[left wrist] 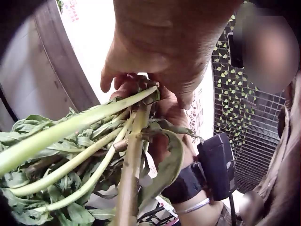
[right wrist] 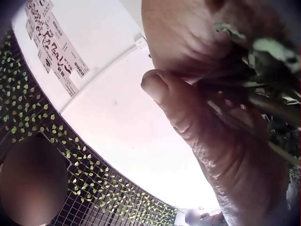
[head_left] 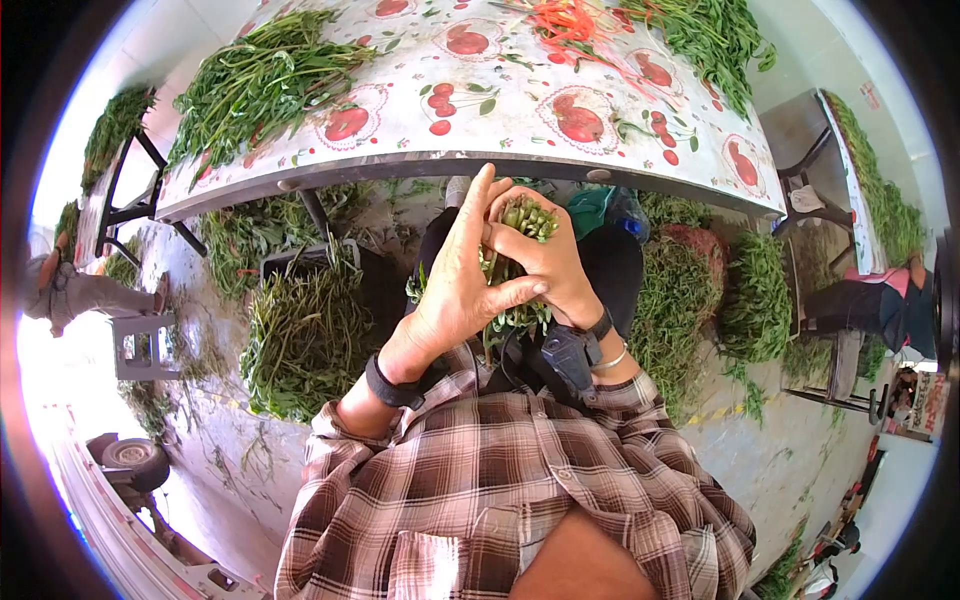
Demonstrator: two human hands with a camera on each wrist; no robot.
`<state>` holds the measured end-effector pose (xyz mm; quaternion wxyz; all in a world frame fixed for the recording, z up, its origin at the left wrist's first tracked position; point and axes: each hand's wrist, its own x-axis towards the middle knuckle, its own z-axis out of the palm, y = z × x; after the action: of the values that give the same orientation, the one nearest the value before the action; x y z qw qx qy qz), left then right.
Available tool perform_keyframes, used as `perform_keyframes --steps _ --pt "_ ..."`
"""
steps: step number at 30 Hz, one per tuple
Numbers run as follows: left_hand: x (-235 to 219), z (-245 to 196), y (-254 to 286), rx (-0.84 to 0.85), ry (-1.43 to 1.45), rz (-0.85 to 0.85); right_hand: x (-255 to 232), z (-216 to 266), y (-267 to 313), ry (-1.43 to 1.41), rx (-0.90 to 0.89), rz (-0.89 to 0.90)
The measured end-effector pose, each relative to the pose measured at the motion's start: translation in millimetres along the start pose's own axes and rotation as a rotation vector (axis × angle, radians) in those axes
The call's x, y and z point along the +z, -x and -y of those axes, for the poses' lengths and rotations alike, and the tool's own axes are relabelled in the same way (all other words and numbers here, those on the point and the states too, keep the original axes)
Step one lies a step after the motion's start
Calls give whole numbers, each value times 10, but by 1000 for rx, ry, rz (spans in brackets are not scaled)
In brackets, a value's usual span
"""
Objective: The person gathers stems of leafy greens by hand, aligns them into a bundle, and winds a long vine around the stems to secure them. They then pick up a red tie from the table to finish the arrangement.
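In the head view a bunch of leafy green stems (head_left: pixel 528 218) stands between the two hands over the lap, its cut ends facing up. My right hand (head_left: pixel 560 262) grips the bunch, fingers wrapped round it. My left hand (head_left: pixel 455 280) lies against the near left side of the bunch, its fingers straight and pointing up, its thumb stretched across toward the right hand. In the left wrist view, thick pale stems (left wrist: pixel 134 165) and drooping leaves hang out from between the hands. A thumb (right wrist: pixel 178 108) lies beside the greens in the right wrist view.
Ahead is a table (head_left: pixel 400 130) with a fruit-patterned cover, bearing piles of greens (head_left: pixel 270 85) and red ties (head_left: pixel 570 25). A heaped crate of greens (head_left: pixel 305 335) stands left of the legs; more greens (head_left: pixel 675 310) lie right. A grey stool (head_left: pixel 145 348) is farther left.
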<state>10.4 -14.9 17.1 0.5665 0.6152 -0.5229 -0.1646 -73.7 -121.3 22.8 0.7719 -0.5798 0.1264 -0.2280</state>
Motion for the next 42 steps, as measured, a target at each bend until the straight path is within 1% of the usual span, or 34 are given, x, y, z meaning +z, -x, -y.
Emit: perform_keyframes --steps 2,6,8,9,11,12,14,18,20,21,23,30,35,39,42 --pt "6 -20 -11 -82 145 -13 13 -10 -3 1 -8 -16" --pt "29 34 -16 -110 206 -22 24 -22 -14 -13 2 -24" --pt "33 50 -12 -155 274 -15 22 -46 -28 6 -51 -31" --pt "32 41 -7 -155 274 -16 23 -37 -24 7 -51 -30" --pt "26 7 5 -256 317 34 26 -7 -2 -59 34 -44" --pt "13 3 1 -257 318 34 28 2 1 -59 35 -45" --pt "-25 -3 -9 -280 210 96 32 11 5 -82 54 -45" --pt "-25 -64 -8 -316 233 90 25 -35 4 -102 77 -61" --pt "-7 -38 14 -356 326 87 30 -54 1 -124 61 -81" --pt "5 16 33 -356 327 87 30 -53 1 -124 62 -81" --pt "19 103 59 -276 174 95 32 -46 -1 -100 61 -84" --pt "-8 69 62 -270 110 113 19 -75 0 -173 54 -59" --pt "-29 36 75 -336 102 150 35 -64 11 -153 58 -67" --pt "-20 32 87 -321 79 136 20 -98 9 -142 60 -63" --pt "-11 52 102 -358 113 136 9 -109 10 -146 78 -70"
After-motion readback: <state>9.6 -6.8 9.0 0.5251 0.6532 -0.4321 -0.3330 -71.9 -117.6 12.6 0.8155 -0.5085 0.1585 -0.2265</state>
